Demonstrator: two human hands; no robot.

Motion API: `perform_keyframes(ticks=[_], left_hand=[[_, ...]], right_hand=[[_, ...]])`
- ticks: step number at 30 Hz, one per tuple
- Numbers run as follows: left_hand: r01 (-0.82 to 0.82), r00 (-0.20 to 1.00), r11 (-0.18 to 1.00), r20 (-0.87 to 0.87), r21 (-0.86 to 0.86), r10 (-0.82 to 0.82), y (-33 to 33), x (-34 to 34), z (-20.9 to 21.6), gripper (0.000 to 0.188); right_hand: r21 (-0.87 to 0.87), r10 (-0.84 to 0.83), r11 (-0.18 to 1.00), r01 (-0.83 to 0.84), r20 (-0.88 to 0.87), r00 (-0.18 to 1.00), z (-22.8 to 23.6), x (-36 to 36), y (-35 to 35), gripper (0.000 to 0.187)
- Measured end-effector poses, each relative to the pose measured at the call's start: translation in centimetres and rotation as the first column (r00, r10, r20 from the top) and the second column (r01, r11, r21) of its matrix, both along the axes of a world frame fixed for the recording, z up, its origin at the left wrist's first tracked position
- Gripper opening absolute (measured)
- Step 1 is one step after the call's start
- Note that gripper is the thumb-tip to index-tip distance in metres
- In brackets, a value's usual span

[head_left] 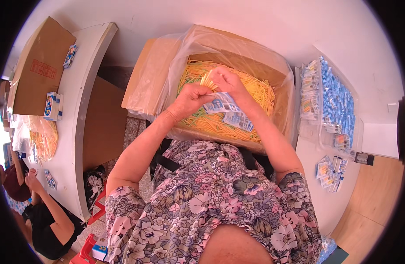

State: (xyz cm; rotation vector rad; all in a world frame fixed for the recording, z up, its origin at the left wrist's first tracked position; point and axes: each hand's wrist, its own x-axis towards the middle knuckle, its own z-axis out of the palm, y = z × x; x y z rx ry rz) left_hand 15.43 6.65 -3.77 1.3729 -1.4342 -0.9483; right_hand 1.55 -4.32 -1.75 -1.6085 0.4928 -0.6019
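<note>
My left hand [190, 100] and my right hand [231, 83] meet above an open cardboard box [284, 94] lined with clear plastic. Between them is a small bunch of thin yellow sticks [207, 82]; the fingers of my right hand are closed on it. My left hand pinches the edge of a small clear-and-blue printed packet [221, 104] just below the bunch. Whether its fingers also touch the sticks is hidden. Another such packet [238, 119] lies lower, over the loose yellow, orange and green sticks [198, 122] that fill the box.
At right, a clear plastic bin [358, 119] holds rows of filled packets, with several more packets [329, 174] on the white table near it. To the left, a white table [72, 145] carries a carton [39, 70] and small boxes. Another person [50, 220] sits beyond it.
</note>
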Motion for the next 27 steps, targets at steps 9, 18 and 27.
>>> perform_keyframes(ticks=[9, 18, 27], left_hand=[[-0.002, 0.982, 0.982, 0.187, -0.189, 0.038, 0.0, -0.4, -1.5, 0.012], [0.016, 0.981, 0.981, 0.193, -0.196, 0.023, -0.1, -1.1, -0.3, 0.012], [0.01, 0.99, 0.995, -0.141, 0.099, 0.004, -0.5, -0.1, -0.6, 0.015]], right_hand=[[-0.557, -0.186, 0.829, 0.049, -0.192, 0.964, 1.4, 2.2, 1.1, 0.042], [-0.383, -0.279, 0.899, 0.212, -0.129, 0.951, -0.4, 1.3, 1.0, 0.03], [-0.323, -0.286, 0.936, 0.137, -0.476, 0.832, -2.2, -6.7, -1.2, 0.014]])
